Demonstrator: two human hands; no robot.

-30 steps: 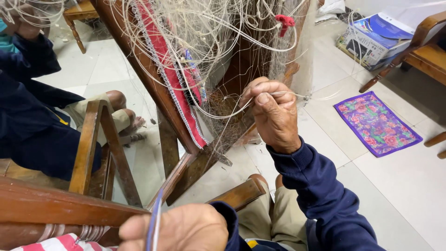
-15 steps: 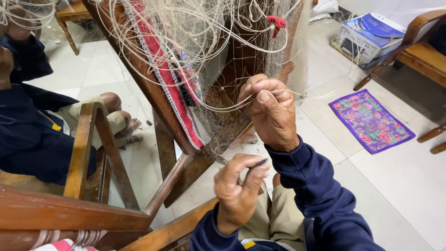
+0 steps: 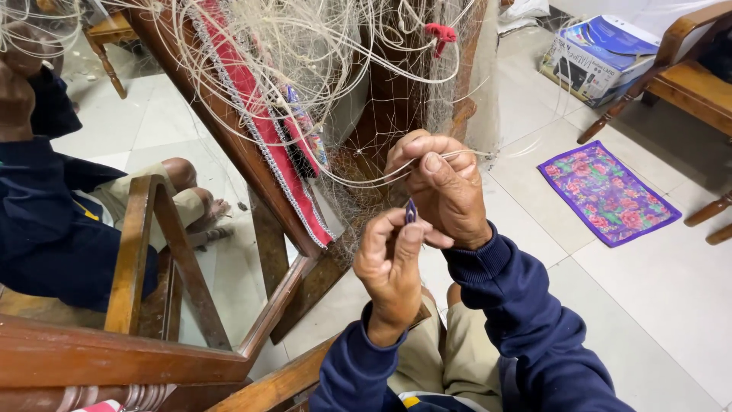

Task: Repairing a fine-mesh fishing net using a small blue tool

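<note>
Net [image 3: 320, 69]: pale mesh draped over wooden chair frame [image 3: 229, 152], at 11 o'clock from both hands.
Right hand [image 3: 442, 187]: fingers pinched together on net strands.
Left hand [image 3: 393, 263]: clamped on small dark netting needle [image 3: 411, 211], touching right hand.

Both hands raised close together — left hand [image 3: 393, 263] pinched shut; right hand [image 3: 442, 187] curled just above

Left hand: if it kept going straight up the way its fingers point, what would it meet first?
Most likely the right hand, just above and nearly touching. The left hand pinches a small dark tool whose tip points at the right-hand fingers holding the net line. Depth is unclear, so it might slip past into the net.
</note>
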